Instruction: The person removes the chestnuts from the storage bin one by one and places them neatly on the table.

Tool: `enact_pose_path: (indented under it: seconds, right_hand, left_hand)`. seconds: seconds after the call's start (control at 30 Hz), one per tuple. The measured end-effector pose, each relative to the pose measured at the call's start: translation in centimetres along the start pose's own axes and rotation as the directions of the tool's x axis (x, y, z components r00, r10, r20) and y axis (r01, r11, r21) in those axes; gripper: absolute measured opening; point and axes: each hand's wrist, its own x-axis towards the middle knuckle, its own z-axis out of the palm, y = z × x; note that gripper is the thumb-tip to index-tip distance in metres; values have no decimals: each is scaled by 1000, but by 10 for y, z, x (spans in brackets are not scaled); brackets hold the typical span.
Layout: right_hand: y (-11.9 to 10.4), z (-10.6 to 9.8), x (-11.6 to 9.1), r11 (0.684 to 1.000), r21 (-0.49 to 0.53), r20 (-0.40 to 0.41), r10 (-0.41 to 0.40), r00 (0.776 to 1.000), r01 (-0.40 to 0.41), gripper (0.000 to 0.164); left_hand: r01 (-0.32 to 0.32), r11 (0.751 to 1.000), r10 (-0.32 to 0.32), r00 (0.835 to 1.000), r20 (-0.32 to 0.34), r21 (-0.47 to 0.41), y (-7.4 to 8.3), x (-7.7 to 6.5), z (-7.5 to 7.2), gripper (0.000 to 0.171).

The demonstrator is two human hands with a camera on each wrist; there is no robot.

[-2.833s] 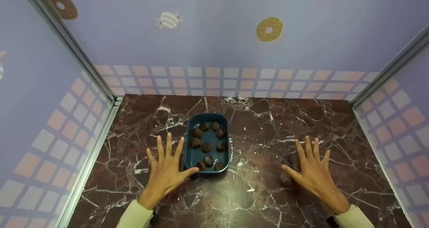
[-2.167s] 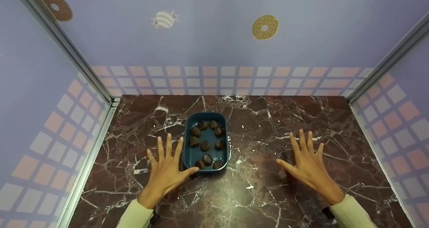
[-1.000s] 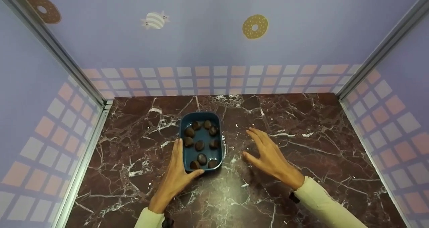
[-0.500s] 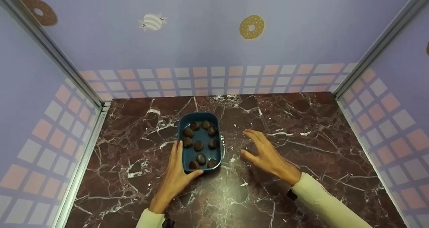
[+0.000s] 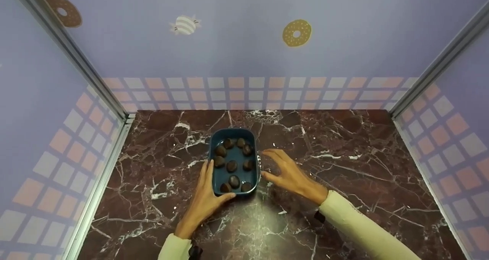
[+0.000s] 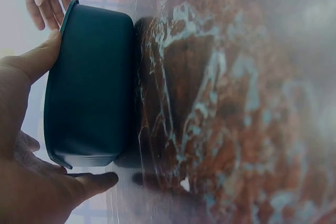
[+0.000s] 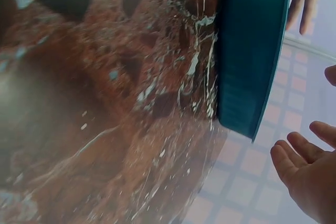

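A blue-green rectangular container (image 5: 232,130) sits on the table, holding several dark brown, rounded, chestnut-like pieces (image 5: 232,166). My left hand (image 5: 206,199) lies against its near left corner, straight fingers along the left side and thumb at the near rim. The left wrist view shows that thumb touching the edge of the container (image 6: 94,82). On the other side, my right hand (image 5: 290,177) has its fingers and thumb spread, with the tips close to the right rim. A gap separates it from the container (image 7: 252,51) in the right wrist view.
The tabletop (image 5: 336,176) is dark red-brown marble with white veins. Purple panels with a checked border (image 5: 244,82) stand behind and on both sides, joined by metal corner posts (image 5: 82,61). Small white specks dot the marble near the container.
My left hand has turned inward from lying spread beside the container to touching its left side and near rim. My right hand has come leftward, close to the right rim. The container stays put.
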Motion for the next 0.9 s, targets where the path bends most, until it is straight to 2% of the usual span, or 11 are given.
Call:
enact_pose_path:
  seconds: [0.2, 0.43, 0.53, 0.7, 0.9]
  right_hand:
    - [-1, 17, 10, 998, 26, 42, -56, 998, 55, 56]
    - [0, 40, 24, 983, 67, 58, -175, 983, 171, 50]
    - [0, 48, 29, 977, 73, 93, -206, 974, 200, 48]
    - [-3, 57, 35, 983, 23, 185, -182, 966, 181, 47]
    - [-11, 67, 43, 983, -95, 299, -125, 946, 160, 45]
  left_hand:
    - [42, 998, -41, 998, 41, -35, -4, 3, 5, 129]
    - [58, 997, -56, 998, 34, -57, -7, 3, 6, 131]
    - [69, 996, -67, 997, 35, -63, -7, 2, 6, 129]
    - [94, 992, -90, 995, 51, -80, -8, 1, 8, 128]
    - [133, 987, -127, 989, 75, -93, -10, 0, 5, 135]
